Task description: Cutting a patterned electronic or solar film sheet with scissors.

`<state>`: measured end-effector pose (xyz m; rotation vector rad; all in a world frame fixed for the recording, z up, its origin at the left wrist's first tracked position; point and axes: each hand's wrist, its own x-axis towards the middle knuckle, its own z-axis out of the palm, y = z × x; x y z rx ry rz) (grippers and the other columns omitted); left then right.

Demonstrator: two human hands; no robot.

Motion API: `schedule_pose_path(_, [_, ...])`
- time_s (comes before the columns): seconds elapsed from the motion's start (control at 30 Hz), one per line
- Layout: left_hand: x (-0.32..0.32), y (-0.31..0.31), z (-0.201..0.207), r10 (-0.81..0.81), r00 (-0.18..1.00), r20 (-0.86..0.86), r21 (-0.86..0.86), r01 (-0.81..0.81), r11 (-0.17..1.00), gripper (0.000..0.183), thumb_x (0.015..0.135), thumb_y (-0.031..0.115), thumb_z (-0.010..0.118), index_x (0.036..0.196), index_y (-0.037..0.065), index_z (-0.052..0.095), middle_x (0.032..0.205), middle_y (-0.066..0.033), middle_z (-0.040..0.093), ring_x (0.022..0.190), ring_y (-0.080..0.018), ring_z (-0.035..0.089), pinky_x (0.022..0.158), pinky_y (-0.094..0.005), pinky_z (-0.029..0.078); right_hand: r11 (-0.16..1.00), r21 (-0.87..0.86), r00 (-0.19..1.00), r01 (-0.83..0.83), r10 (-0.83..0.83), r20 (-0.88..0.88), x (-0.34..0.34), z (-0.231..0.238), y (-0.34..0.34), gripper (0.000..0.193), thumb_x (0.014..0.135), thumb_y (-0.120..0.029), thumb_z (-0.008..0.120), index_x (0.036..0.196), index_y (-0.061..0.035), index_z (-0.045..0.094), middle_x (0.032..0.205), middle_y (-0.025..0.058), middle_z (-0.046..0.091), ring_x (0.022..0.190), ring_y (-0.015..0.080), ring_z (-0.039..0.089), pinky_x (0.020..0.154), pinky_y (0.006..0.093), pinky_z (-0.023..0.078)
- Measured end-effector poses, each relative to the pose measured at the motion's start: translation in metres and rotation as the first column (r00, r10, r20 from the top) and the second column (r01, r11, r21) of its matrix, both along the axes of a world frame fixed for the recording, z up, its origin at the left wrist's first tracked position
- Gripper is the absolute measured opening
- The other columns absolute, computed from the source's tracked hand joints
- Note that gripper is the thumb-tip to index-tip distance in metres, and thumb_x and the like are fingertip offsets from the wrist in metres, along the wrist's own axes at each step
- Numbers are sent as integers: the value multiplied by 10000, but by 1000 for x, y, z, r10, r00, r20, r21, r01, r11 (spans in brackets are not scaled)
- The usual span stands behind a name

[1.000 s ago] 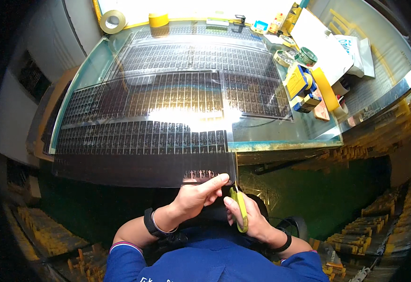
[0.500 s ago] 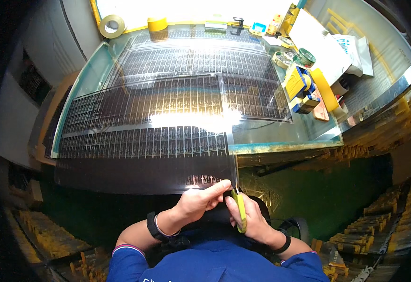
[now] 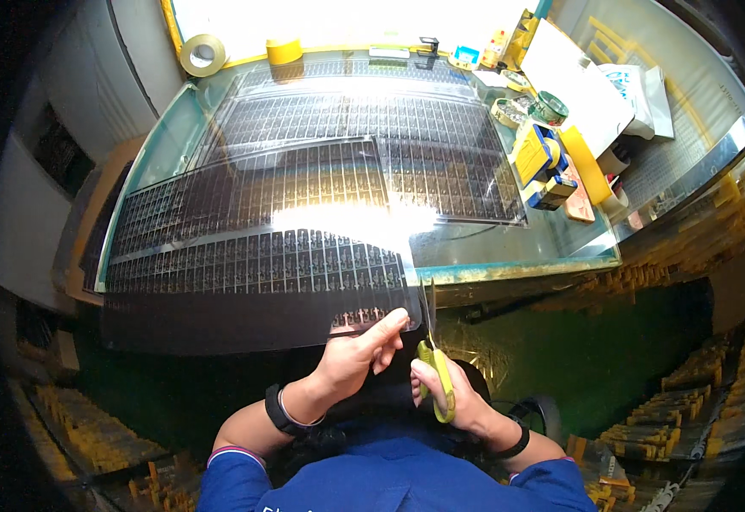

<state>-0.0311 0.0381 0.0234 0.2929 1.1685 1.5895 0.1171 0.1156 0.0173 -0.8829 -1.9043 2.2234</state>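
My left hand (image 3: 357, 348) pinches the near right corner of a large dark film sheet (image 3: 210, 320) between thumb and fingers. The sheet carries rows of small printed patterns and overhangs the near edge of the glass-topped table. Its far part rests on another patterned sheet (image 3: 458, 175). My right hand (image 3: 456, 394) grips a pair of scissors (image 3: 442, 384) with yellow-green handles. The blades point away from me, slightly parted, close beside the sheet's right edge. Whether they touch the film, I cannot tell.
A blue and yellow tape dispenser (image 3: 541, 166) stands on the table's right side, near a green tape roll (image 3: 549, 107). A wide tape roll (image 3: 203, 55) and a yellow roll (image 3: 284, 51) sit along the back. The table's teal front edge (image 3: 517, 268) lies ahead of my right hand.
The sheet and my left hand have shifted slightly left. My right hand has moved a little down and right, and the scissor blades now show more fully beside the sheet.
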Motion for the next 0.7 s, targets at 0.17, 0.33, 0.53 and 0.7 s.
schedule_pose_path(0.17, [-14, -10, -2, -3, 1000, 29, -53, 4, 999, 191, 813, 279, 619, 773, 95, 594, 636, 9, 547, 476, -47, 449, 405, -179, 328, 984, -176, 999, -33, 37, 20, -11, -8, -8, 236, 885, -272, 485, 836, -41, 477, 709, 29, 476, 623, 121, 502, 558, 269, 453])
schedule_pose_path(0.33, [-10, -6, -2, -75, 997, 4, -11, 75, 997, 256, 786, 360, 634, 786, 107, 593, 638, 26, 526, 522, -43, 430, 430, -184, 319, 946, -316, 996, 74, -58, 61, -3, -11, -6, 225, 844, -277, 533, 807, -68, 458, 657, 27, 455, 562, 143, 481, 515, 292, 443])
schedule_pose_path(0.53, [-9, -9, -9, -30, 999, 21, 102, 28, 994, 240, 799, 316, 628, 709, 103, 563, 614, 31, 510, 495, -42, 431, 411, -182, 325, 989, -146, 999, 35, -38, -20, 4, -38, 2, 338, 865, -361, 415, 786, -35, 455, 654, 89, 490, 562, 204, 522, 486, 315, 465])
schedule_pose_path(0.7, [-13, -15, -3, -16, 1000, 13, 125, 15, 992, 239, 805, 314, 623, 716, 99, 568, 615, 29, 504, 495, -42, 427, 414, -181, 323, 980, 70, 967, -186, 195, -164, 11, -52, 6, 415, 900, -250, 441, 1219, -3, 346, 789, 101, 473, 630, 171, 473, 598, 288, 447])
